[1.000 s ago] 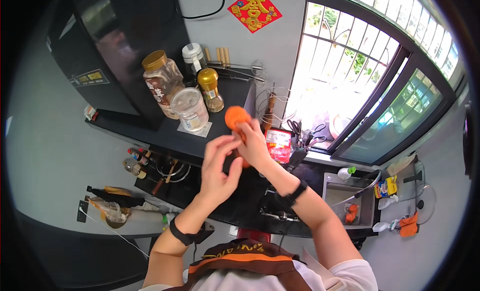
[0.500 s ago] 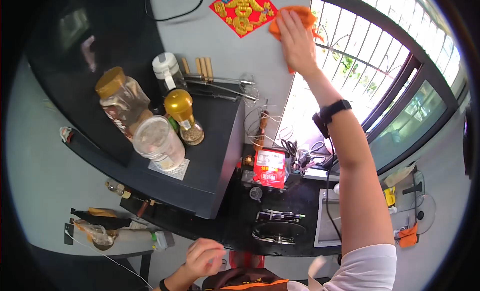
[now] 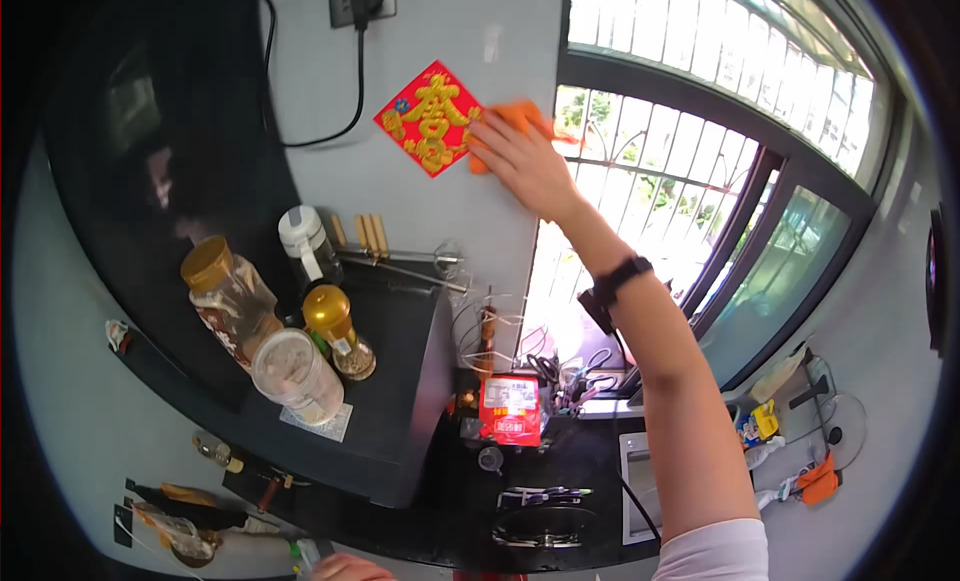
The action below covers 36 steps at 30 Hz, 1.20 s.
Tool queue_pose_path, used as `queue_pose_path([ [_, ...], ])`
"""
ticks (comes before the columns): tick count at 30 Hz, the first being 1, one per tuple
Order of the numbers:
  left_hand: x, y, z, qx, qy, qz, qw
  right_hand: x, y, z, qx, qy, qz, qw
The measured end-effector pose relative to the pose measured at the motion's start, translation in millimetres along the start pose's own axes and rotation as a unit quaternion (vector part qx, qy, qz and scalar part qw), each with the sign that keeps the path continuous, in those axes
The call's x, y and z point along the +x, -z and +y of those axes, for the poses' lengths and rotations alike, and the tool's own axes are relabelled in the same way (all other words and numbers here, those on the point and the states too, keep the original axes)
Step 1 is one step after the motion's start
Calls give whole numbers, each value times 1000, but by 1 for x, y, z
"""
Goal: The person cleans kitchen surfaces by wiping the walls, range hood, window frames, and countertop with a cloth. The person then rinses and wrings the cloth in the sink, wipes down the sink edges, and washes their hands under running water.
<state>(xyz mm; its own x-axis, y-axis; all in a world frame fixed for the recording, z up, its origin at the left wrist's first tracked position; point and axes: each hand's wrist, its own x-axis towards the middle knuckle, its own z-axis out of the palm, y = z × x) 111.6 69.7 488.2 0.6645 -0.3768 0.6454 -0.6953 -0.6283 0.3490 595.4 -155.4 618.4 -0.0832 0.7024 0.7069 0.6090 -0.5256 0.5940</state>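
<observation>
My right hand presses an orange cloth against the grey wall, with its fingers laid over the fabric. Touching or just overlapping the cloth's left side is a red diamond-shaped paper decoration with gold characters. The window frame stands close on the right of the cloth. At the bottom edge, only a part of my left hand shows, low in front of the counter; its fingers are mostly cut off, so its grip cannot be made out.
A black plug and its cord hang on the wall. On the dark cabinet stand a gold-lidded jar, a white tub, a gold-capped bottle and a white-lidded bottle. A red packet sits on the black counter.
The view has tilted up, bringing the wall socket in. My right hand and the cloth have shifted left to the red decoration's edge. My left hand has sunk mostly out of view.
</observation>
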Motion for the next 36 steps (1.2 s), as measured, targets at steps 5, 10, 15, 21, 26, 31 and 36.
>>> queue_pose_path([
  [5,106,50,-4,76,-136,-103,982,85,24,57,-62,-110,162,979],
  [10,268,10,-34,244,-187,-82,948,144,44,102,-104,-52,174,978],
  [15,399,-65,-122,524,-134,46,840,165,54,129,-128,-116,261,950],
  [21,468,-73,-138,448,83,107,884,115,41,124,7,-265,369,891],
  [26,472,-76,-139,447,115,91,883,-5,29,134,-122,-107,183,970],
  [31,468,-79,-151,442,51,126,887,-95,89,223,-147,-149,171,963],
  [36,466,-81,-158,454,32,115,883,-232,158,317,-228,-313,325,862],
])
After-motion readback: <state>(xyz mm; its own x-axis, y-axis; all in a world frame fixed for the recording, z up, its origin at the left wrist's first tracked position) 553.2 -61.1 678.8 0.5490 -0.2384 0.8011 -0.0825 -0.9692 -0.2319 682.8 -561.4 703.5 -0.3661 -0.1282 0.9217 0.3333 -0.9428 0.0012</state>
